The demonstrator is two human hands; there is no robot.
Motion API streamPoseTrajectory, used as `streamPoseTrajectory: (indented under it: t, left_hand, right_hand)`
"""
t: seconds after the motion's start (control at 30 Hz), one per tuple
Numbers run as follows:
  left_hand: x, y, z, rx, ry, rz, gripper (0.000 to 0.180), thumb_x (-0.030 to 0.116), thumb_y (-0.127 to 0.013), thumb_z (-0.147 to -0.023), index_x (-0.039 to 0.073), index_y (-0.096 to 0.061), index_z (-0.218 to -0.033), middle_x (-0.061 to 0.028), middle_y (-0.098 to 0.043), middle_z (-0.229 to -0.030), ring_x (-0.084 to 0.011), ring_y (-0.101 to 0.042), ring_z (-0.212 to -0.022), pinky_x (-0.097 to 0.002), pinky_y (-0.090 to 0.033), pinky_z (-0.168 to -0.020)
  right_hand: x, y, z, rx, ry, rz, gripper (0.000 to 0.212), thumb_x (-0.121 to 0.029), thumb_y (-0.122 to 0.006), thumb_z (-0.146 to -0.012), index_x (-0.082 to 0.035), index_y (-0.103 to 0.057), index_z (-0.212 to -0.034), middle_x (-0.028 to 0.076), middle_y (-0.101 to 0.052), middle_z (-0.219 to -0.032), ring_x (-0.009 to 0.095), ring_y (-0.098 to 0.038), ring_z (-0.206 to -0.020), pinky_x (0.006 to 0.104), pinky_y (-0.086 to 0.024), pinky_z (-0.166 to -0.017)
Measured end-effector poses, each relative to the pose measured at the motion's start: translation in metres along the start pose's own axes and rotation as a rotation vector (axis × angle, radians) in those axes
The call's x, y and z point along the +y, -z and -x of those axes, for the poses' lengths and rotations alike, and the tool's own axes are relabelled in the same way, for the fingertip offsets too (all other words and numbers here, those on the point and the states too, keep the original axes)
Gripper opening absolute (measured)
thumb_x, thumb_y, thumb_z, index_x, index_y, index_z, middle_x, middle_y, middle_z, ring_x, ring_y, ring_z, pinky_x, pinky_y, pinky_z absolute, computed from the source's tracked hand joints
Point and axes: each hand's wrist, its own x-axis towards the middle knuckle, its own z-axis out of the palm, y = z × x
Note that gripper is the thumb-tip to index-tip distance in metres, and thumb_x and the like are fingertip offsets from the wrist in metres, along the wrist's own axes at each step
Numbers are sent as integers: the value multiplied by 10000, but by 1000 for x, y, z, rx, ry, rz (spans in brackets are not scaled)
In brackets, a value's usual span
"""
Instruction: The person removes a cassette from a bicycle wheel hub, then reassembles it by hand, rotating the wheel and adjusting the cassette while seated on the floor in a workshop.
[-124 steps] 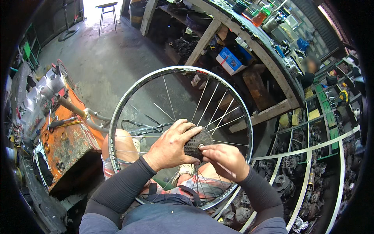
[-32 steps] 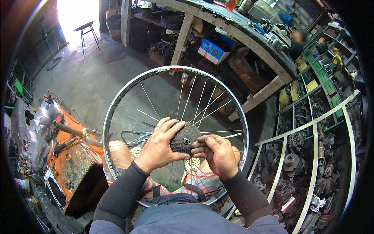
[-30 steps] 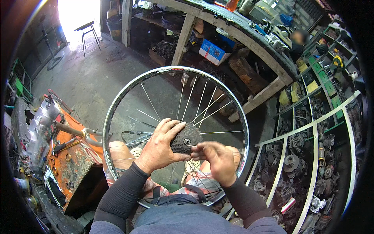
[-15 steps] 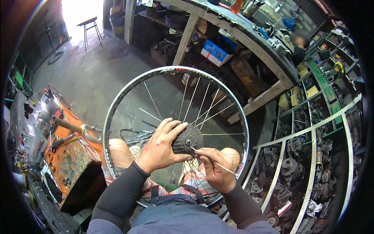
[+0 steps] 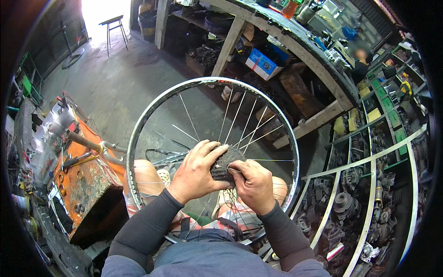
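A bicycle wheel (image 5: 152, 103) with a black and silver rim stands across my lap, with only some of its spokes (image 5: 236, 123) in place. At its hub is a dark, greasy cassette (image 5: 224, 171). My left hand (image 5: 196, 168) is closed round the left side of the cassette, fingers over the top and thumb below. At the cassette's right side my right hand (image 5: 253, 184) is closed in a pinch at a thin spoke, of which only a sliver shows by the fingertips. The right fingers cover the hub's centre.
To the left, an orange, worn block (image 5: 94, 191) carries metal rings, tools and a bicycle fork (image 5: 108, 150). Racks of greasy machine parts (image 5: 344, 203) line the right. A long workbench (image 5: 277, 34) stands ahead, a blue box (image 5: 265, 62) beneath it. Another person (image 5: 360, 67) is beyond it.
My right hand has moved up and inward over the hub's centre; the spoke, in plain view before, is now mostly hidden. The left hand keeps its hold. The whole view has shifted slightly.
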Motion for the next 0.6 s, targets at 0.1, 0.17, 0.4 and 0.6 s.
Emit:
streamPoseTrajectory:
  t: [0.1, 0.17, 0.4, 0.6]
  left_hand:
    - [2, 2, 3, -3, 5, -8, 1032, 401, -1061, -696, 82, -656, -1590, -206, -648, -1574, -458, -552, -1547, -550, -466, -1301]
    - [3, 2, 2, 2, -7, -10, 1023, 388, -1059, -697, 75, -658, -1584, -207, -649, -1569, -457, -570, -1526, -547, -476, -1291]
    - [1, 1, -2, 16, -34, 58, 1039, 332, -1071, -666, 41, -658, -1574, -225, -652, -1559, -449, -643, -1446, -510, -533, -1237]
    - [4, 4, 0, 9, -6, 60, 1018, 344, -1068, -676, 55, -670, -1567, -196, -672, -1540, -425, -659, -1431, -507, -542, -1224]
  right_hand:
    - [-5, 7, -3, -92, 14, 44, 163, -51, -836, -955, -68, -789, -1111, 141, -750, -911, 358, -767, -831, 449, -615, -731]
    - [-4, 11, -4, -108, 18, 15, 160, -42, -836, -945, -63, -787, -1095, 142, -753, -912, 359, -769, -840, 448, -615, -733]
    - [-2, 6, -11, -42, 40, 14, 153, 8, -845, -931, -35, -805, -1072, 144, -777, -903, 338, -757, -784, 422, -594, -697]
    - [0, 9, -9, -81, 56, -11, 192, -21, -850, -914, -65, -790, -1091, 137, -766, -929, 365, -769, -840, 455, -621, -746]
